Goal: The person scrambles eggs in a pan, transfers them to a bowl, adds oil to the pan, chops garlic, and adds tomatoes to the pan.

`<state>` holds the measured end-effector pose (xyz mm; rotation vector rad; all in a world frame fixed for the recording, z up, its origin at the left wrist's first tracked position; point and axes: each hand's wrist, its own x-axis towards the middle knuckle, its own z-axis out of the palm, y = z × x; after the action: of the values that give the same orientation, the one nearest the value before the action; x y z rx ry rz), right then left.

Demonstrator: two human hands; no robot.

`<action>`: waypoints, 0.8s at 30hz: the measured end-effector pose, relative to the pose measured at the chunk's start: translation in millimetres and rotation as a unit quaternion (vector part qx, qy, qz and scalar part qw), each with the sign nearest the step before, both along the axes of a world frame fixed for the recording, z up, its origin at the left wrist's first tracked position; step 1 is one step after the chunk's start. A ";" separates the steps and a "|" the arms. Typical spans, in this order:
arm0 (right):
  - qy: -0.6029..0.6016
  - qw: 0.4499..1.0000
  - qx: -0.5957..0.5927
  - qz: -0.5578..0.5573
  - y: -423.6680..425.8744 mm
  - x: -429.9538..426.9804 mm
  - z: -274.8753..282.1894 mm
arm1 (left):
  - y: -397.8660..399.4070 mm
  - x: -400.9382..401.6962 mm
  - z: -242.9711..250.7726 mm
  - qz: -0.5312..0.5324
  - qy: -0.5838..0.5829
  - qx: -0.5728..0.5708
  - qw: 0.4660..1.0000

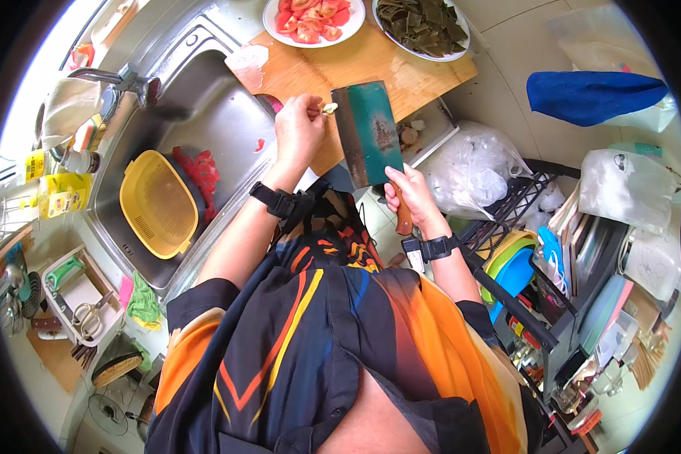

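Note:
My right hand [413, 196] grips the wooden handle of a cleaver [371, 133], whose broad blade is green and dark with a worn patch. Between the fingertips of my left hand [301, 125] is a small pale piece of food [330, 108], perhaps garlic, close beside the blade's edge. Both hands are over the near side of a wooden cutting board [318, 68]. At the board's far side stand a white plate of cut tomatoes [312, 22] and a plate of dark green, leafy-looking pieces [423, 25].
To the left, a steel sink [232, 113] holds a yellow basket [159, 204] and a red net bag [198, 170]. An open drawer [431, 139] lies below the board's right side. A black rack [511, 198] with plastic bags [471, 170] stands on the right.

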<state>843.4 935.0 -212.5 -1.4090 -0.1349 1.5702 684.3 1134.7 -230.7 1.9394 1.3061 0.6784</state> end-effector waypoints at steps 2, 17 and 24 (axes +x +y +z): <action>-0.004 1.000 0.002 0.024 3.4 -3.6 -2.4 | 0.0 2.1 1.2 0.015 0.008 -0.015 1.000; 0.084 0.994 0.035 0.068 17.8 -47.9 -21.3 | -45.3 -111.1 39.1 0.143 -0.213 -0.152 0.954; 0.021 0.969 0.079 0.232 25.0 -115.9 19.0 | -136.3 -235.7 51.8 0.293 -0.249 0.062 0.921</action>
<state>727.5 960.0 -193.5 -1.2739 -0.5878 1.9189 448.6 998.4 -179.0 1.3048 1.5233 1.4695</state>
